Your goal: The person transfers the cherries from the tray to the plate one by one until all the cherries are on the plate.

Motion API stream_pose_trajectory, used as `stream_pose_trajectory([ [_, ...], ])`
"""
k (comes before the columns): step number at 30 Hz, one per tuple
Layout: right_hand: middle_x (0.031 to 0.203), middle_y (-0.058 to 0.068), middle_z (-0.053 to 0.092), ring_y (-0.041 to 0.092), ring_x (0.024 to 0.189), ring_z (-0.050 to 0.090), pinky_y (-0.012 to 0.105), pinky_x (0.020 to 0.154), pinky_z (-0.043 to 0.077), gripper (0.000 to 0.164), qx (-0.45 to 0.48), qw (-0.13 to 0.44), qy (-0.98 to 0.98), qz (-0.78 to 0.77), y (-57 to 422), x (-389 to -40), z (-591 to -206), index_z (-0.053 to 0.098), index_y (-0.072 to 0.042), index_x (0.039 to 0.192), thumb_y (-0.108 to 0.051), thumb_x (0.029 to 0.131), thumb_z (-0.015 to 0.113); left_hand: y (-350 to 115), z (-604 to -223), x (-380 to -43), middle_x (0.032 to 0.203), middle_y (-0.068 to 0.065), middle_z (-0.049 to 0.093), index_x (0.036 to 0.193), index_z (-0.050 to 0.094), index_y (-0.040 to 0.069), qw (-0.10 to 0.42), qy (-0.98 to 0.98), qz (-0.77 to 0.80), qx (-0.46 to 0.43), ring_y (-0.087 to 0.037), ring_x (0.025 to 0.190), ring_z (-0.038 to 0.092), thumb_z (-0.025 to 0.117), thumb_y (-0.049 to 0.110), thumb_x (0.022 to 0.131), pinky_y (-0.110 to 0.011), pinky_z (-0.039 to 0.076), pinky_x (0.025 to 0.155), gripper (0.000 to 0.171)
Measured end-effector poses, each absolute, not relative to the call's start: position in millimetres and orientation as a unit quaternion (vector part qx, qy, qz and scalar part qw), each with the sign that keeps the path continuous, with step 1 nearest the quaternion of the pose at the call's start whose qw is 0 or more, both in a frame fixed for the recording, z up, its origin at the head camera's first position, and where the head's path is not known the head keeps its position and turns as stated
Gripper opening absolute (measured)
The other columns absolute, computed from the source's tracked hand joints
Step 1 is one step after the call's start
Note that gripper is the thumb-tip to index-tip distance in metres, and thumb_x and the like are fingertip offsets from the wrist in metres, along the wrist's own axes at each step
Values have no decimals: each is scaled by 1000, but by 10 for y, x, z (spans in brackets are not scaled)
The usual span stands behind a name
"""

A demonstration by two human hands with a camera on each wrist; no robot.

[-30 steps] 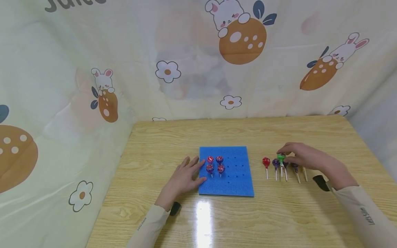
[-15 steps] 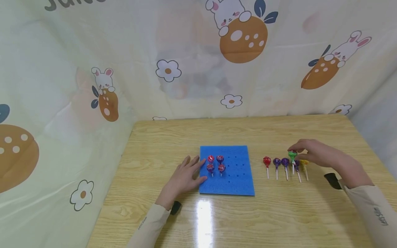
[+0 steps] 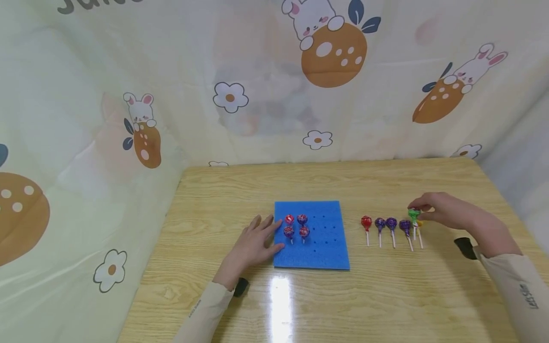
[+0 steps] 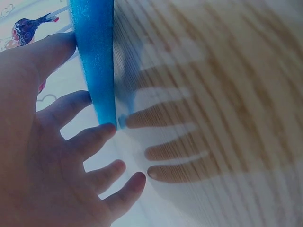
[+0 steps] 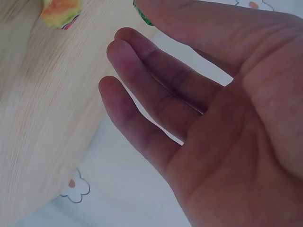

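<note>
My right hand (image 3: pixel 454 212) pinches a green-wrapped lollipop (image 3: pixel 413 214) by its head, stick downward. In the head view it overlaps a yellow lollipop (image 3: pixel 421 238), whose yellow wrapper (image 5: pixel 61 10) also shows in the right wrist view. To the left lie a red lollipop (image 3: pixel 366 222) and three purple ones, the nearest being a purple lollipop (image 3: pixel 405 226). My left hand (image 3: pixel 253 243) spreads its fingers at the left edge of a blue foam board (image 3: pixel 317 261), thumb and fingertips touching it. Several lollipops (image 3: pixel 289 232) stand in the board's left holes.
Rows of small holes (image 3: pixel 326 242) mark the board's right half. The wooden table (image 3: pixel 364 305) runs back to a printed cloth (image 3: pixel 266 119) hanging behind and at the sides. A bright light reflection (image 3: pixel 280 305) lies on the tabletop in front of the board.
My right hand has carried the green lollipop rightward past the purple ones to the yellow lollipop at the row's right end. The left hand has stayed at the board.
</note>
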State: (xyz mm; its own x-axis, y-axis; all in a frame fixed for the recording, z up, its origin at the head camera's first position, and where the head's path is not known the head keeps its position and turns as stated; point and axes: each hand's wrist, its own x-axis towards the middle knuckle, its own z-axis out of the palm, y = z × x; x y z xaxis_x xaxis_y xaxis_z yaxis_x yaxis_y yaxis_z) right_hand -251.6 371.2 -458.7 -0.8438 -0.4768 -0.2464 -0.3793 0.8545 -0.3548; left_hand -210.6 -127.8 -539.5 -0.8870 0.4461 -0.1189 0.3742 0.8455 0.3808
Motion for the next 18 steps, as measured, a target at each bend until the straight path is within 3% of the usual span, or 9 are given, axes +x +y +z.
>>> stream_pose_trajectory([
  [5, 106, 13, 72, 34, 96, 68, 43, 77, 57, 30, -220, 155, 953, -140, 3812, -2490, -4621, 67, 10, 118, -1, 90, 69, -1292, -5400, -2091, 168, -6, 24, 158, 32, 30, 105, 954, 178, 216, -42, 155, 14, 52, 58, 99, -69, 24, 118, 69],
  [10, 103, 17, 73, 36, 94, 68, 51, 79, 57, 28, -212, 150, 958, -122, 3953, -2500, -4650, 67, 12, 113, 0, 88, 70, -1296, -5403, -2091, 168, -6, 24, 159, 32, 30, 106, 954, 178, 216, -42, 155, 13, 51, 59, 99, -69, 23, 118, 70],
  [18, 94, 15, 73, 34, 89, 67, 53, 78, 56, 23, -188, 190, 957, -112, 4124, -2564, -4780, 70, 10, 105, 5, 83, 71, -1296, -5402, -2100, 168, -6, 23, 159, 31, 30, 106, 955, 178, 213, -42, 155, 13, 52, 59, 98, -68, 22, 118, 70],
])
